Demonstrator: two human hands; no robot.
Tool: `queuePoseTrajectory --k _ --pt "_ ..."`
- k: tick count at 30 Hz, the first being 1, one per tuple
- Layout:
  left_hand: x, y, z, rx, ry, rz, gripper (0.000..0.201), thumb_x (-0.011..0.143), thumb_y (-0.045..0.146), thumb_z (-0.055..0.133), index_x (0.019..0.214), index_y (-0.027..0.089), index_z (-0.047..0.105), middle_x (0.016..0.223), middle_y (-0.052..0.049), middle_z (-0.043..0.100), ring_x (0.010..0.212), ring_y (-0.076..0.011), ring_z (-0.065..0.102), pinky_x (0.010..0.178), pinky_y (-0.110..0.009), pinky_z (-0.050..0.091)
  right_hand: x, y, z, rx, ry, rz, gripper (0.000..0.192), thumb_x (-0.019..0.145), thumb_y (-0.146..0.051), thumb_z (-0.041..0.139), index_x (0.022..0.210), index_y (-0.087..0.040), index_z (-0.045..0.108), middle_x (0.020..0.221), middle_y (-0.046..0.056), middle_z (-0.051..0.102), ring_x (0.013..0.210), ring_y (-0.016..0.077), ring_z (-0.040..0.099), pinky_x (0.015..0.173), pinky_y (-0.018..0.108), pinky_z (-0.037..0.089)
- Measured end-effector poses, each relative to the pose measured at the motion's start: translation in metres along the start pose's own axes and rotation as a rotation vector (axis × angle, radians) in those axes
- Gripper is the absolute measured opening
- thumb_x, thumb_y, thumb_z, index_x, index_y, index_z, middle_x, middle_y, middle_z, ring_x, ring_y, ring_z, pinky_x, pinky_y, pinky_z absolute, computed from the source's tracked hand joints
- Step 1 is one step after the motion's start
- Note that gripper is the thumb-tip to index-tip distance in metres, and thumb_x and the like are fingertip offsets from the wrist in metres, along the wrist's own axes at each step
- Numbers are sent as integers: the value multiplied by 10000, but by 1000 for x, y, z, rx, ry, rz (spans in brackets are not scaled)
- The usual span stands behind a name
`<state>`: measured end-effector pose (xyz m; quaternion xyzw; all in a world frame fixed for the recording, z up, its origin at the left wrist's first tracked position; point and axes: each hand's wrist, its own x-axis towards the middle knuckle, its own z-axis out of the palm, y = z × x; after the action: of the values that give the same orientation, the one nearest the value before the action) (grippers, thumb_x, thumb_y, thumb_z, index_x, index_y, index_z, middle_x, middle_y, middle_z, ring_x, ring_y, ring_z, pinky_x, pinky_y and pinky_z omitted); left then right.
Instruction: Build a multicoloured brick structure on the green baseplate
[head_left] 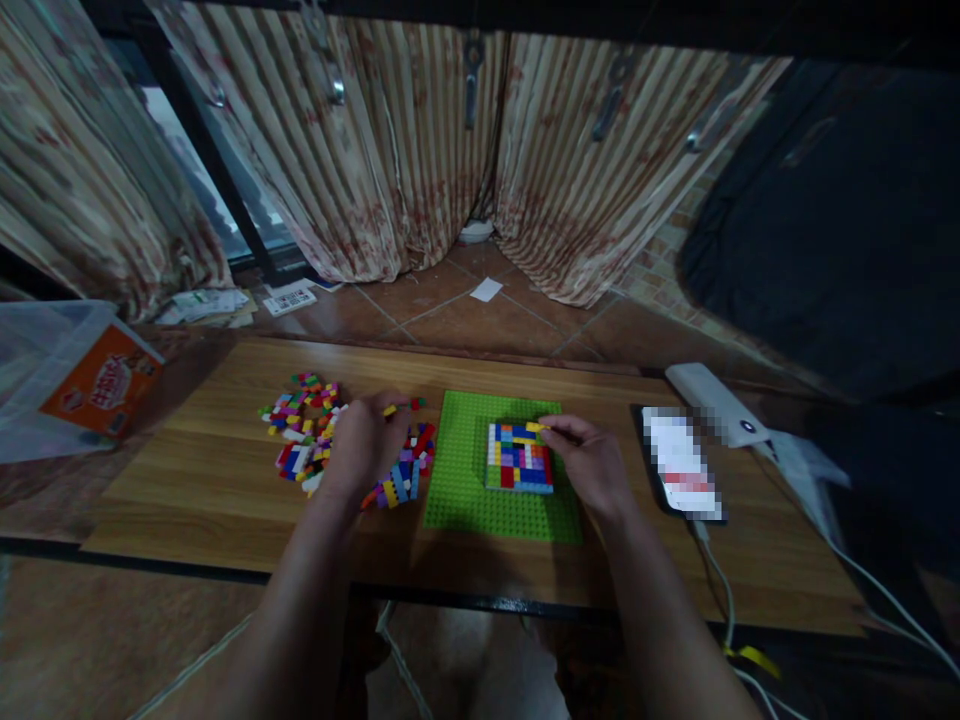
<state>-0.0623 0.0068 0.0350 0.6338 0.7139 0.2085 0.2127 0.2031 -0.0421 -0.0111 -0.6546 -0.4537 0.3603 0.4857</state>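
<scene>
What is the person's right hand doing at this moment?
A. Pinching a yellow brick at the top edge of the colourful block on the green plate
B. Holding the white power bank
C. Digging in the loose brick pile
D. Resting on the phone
A: the right hand pinches a small yellow brick at the top edge of the multicoloured block on the green baseplate, while the left hand is at the loose brick pile.

The left hand [365, 440] covers part of the loose brick pile [330, 440], so the bricks beneath it cannot be seen. The right hand [592, 462] hides the brick block's [519, 457] right edge. The phone [681, 462] screen is blurred out. The plastic bag [60, 375] runs past the left edge, its orange label unreadable.
</scene>
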Motion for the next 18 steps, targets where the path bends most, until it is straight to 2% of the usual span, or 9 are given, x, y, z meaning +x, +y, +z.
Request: queuePoseTrajectory --k 4,8,12,18 --pt "-10 17 18 -79 -59 145 301 876 266 502 1038 189 744 945 -58 761 826 -189 693 739 -257 498 0 -1 0 5 -25 10 261 692 -393 709 866 -204 756 892 50 766 817 212 692 779 370 529" --pt "-21 30 29 -72 -115 210 302 889 277 509 1058 183 741 868 -62 762 758 -181 691 713 -254 502 1 -4 -2 -11 -39 11 250 700 -385 702 865 -205 757 898 50 765 825 214 694 789 374 530" --pt "-29 40 39 -59 -147 276 290 894 252 516 1071 186 735 913 -63 762 737 -174 689 746 -271 518 2 -5 -3 -30 -52 -10 223 711 -366 691 855 -210 758 902 43 766 845 214 695 822 380 524" --pt "-34 55 56 -131 -209 344 324 932 269 476 1162 205 695 1059 -51 752 933 -192 700 878 -301 528 2 -5 -3 -25 -49 13 219 686 -344 711 853 -210 763 887 45 770 826 217 701 828 383 526"
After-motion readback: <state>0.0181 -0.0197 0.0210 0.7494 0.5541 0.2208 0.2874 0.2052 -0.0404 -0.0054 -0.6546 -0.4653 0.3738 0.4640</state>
